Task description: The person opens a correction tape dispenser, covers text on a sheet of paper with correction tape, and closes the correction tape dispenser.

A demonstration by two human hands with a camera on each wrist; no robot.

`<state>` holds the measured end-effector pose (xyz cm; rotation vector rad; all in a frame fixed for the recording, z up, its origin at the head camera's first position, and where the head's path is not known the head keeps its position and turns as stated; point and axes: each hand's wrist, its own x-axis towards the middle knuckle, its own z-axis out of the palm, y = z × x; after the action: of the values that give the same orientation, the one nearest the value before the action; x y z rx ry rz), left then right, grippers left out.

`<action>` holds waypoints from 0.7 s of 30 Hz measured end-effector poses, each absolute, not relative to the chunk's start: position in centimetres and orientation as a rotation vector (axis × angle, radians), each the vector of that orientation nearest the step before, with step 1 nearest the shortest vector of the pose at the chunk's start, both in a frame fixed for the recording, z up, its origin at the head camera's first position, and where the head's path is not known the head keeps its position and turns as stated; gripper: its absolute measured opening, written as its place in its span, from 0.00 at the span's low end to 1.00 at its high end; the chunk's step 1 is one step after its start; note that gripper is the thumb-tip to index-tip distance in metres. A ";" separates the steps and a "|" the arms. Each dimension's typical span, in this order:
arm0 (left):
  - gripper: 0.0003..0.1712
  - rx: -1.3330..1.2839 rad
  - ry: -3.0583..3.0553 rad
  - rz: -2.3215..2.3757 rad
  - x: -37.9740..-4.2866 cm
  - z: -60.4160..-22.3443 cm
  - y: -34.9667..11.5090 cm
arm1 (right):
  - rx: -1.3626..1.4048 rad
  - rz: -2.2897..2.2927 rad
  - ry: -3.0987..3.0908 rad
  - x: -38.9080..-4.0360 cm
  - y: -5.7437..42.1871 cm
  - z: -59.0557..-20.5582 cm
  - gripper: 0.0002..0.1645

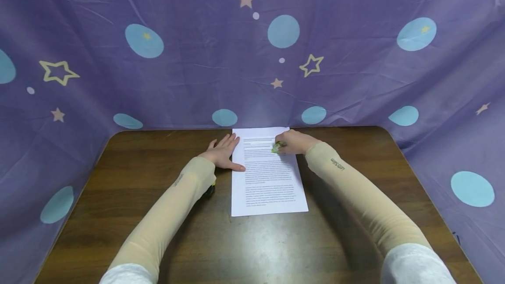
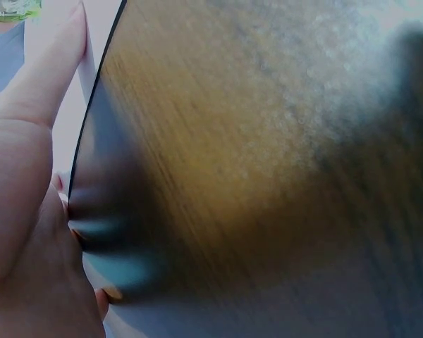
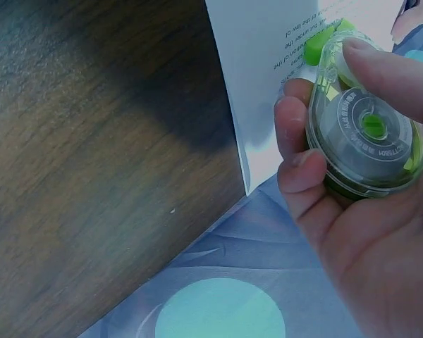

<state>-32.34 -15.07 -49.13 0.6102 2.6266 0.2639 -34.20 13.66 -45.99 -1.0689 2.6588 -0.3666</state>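
A printed sheet of paper lies on the wooden table, its far edge near the curtain. My left hand rests with fingers spread on the sheet's left edge, thumb reaching over the print; the left wrist view shows the thumb along that edge. Over the upper right part of the page, my right hand grips a clear and green correction tape dispenser. Its green tip points toward the printed lines; whether it touches the paper I cannot tell.
The brown table extends around the sheet on both sides and toward me. A purple curtain with stars and blue ovals hangs behind the table and along its sides. Something small and dark shows under my left wrist.
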 end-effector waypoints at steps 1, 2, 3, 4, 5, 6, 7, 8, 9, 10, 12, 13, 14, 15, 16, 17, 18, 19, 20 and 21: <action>0.70 0.609 2.626 0.266 -32.4 -49.3 -15.1 | -1.068 -0.372 2.660 -34.2 13.6 -46.0 0.06; 0.70 0.607 2.625 0.272 -32.6 -49.5 -15.1 | -1.075 -0.370 2.665 -34.2 13.6 -46.0 0.06; 0.71 0.607 2.624 0.278 -32.7 -49.6 -15.1 | -1.082 -0.370 2.672 -34.2 13.6 -46.0 0.06; 0.71 0.609 2.624 0.279 -32.8 -49.8 -15.2 | -1.088 -0.366 2.678 -34.2 13.7 -46.0 0.06; 0.72 0.606 2.623 0.276 -32.9 -49.8 -15.2 | -1.091 -0.363 2.683 -34.3 13.6 -46.0 0.06; 0.72 0.604 2.623 0.273 -33.0 -49.9 -15.1 | -1.099 -0.358 2.690 -34.3 13.6 -46.1 0.06; 0.72 0.601 2.624 0.268 -33.0 -49.9 -15.1 | -1.105 -0.350 2.695 -34.3 13.6 -46.1 0.06; 0.72 0.603 2.623 0.265 -33.0 -49.9 -15.1 | -1.111 -0.339 2.701 -34.4 13.6 -46.2 0.07; 0.72 0.605 2.624 0.259 -33.0 -49.8 -15.1 | -1.113 -0.332 2.704 -34.4 13.6 -46.2 0.07; 0.71 0.605 2.625 0.252 -32.9 -49.7 -15.1 | -1.117 -0.327 2.705 -34.5 13.6 -46.3 0.07; 0.70 0.603 2.625 0.242 -32.7 -49.5 -15.0 | -1.112 -0.318 2.704 -34.4 13.5 -46.2 0.08; 0.69 0.606 2.627 0.242 -32.5 -49.3 -15.0 | -1.102 -0.309 2.703 -34.4 13.4 -46.1 0.08; 0.69 0.610 2.628 0.244 -32.4 -49.1 -14.9 | -1.095 -0.303 2.703 -34.3 13.4 -46.1 0.08; 0.68 0.609 2.631 0.243 -32.3 -48.9 -14.9 | -1.085 -0.297 2.703 -34.3 13.3 -46.0 0.08; 0.68 0.608 2.633 0.245 -32.1 -48.7 -14.8 | -1.075 -0.294 2.701 -34.3 13.2 -46.0 0.08; 0.67 0.610 2.636 0.247 -32.0 -48.5 -14.8 | -1.058 -0.291 2.699 -34.2 13.1 -45.9 0.08; 0.67 0.613 2.638 0.250 -31.9 -48.4 -14.8 | -1.045 -0.277 2.701 -34.2 13.0 -45.8 0.08; 0.67 0.615 2.641 0.253 -31.8 -48.2 -14.7 | -1.033 -0.270 2.701 -34.2 12.9 -45.8 0.08; 0.67 0.616 2.643 0.253 -31.7 -48.1 -14.7 | -1.019 -0.265 2.701 -34.1 12.8 -45.7 0.08; 0.67 0.616 2.644 0.249 -31.7 -48.1 -14.7 | -1.003 -0.259 2.699 -34.1 12.7 -45.6 0.07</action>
<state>-31.67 -14.70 -48.06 0.6160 2.6438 0.2487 -34.09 12.72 -45.57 -1.0031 2.6989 -0.2594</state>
